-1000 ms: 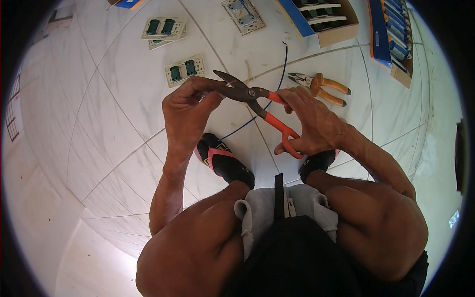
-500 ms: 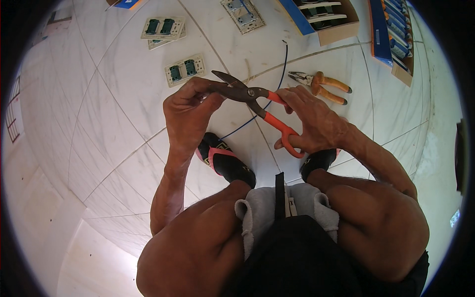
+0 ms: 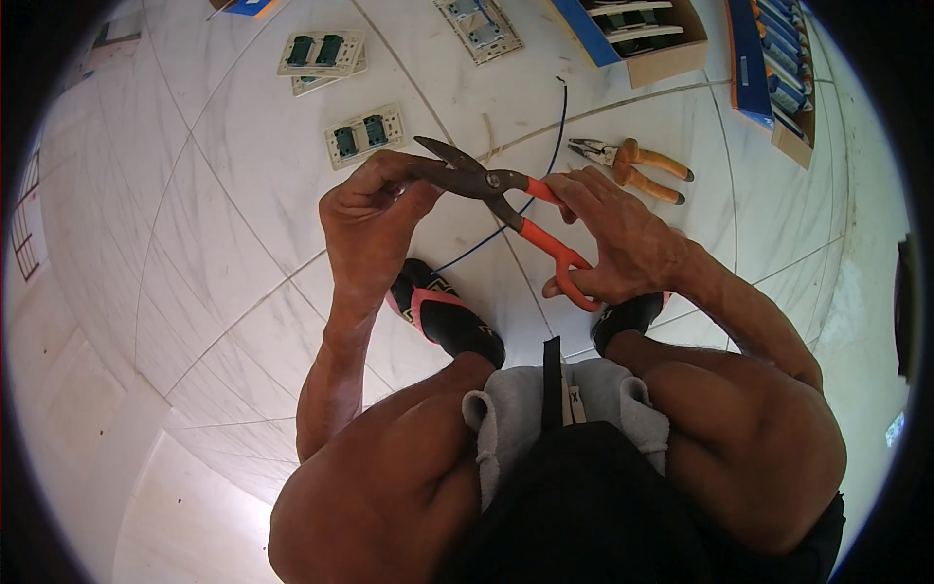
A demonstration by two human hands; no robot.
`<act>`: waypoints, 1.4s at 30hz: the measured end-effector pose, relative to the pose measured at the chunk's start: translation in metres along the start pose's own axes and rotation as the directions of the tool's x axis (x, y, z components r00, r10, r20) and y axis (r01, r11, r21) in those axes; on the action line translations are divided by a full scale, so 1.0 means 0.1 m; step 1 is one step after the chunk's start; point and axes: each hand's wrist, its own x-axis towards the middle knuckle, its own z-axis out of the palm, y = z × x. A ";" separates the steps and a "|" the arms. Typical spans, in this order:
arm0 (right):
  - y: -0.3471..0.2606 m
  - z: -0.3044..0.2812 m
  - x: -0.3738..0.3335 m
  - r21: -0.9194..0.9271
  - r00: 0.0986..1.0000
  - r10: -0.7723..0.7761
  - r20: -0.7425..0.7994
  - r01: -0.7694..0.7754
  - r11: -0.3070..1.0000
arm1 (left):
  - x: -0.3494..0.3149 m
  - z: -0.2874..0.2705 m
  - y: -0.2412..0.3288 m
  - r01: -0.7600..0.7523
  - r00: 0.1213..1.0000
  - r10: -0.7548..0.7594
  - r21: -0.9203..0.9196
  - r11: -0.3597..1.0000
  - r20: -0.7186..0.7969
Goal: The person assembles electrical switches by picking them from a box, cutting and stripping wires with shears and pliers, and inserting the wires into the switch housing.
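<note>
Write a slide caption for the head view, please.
Right hand holds open red-handled shears, left hand at their blades, above pliers and blue wire on tiles.

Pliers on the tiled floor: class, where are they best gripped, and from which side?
Probably around both orange handles, coming from above and the right: the pliers lie flat, handles splayed rightward with a gap between, metal nose pointing left.

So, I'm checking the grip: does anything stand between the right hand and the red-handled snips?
Nothing visible does: the right hand directly holds the red-handled snips. The blue wire passes behind the snips, not between them and the hand.
</note>
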 end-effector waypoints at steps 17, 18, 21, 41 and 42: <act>-0.04 -0.08 0.00 0.049 0.998 0.044 0.039 -0.046 0.998 | 0.00 0.00 0.04 0.009 1.000 -0.008 0.046 0.999 -0.017; -0.04 -0.08 -0.01 0.047 0.998 0.048 0.037 -0.050 0.998 | 0.00 0.00 0.04 0.011 1.000 -0.010 0.044 0.999 -0.017; -0.02 -0.05 -0.01 0.062 0.998 0.055 0.019 -0.056 0.997 | -0.01 -0.01 0.04 0.014 1.000 -0.013 0.047 0.999 -0.021; -0.02 -0.06 -0.04 0.071 1.000 0.022 -0.021 -0.020 0.997 | -0.05 0.01 0.02 -0.092 0.995 0.099 0.212 0.973 -0.024; -0.02 -0.06 -0.05 0.073 0.999 0.011 -0.033 -0.009 0.997 | -0.05 0.01 0.02 -0.096 0.995 0.101 0.199 0.975 -0.016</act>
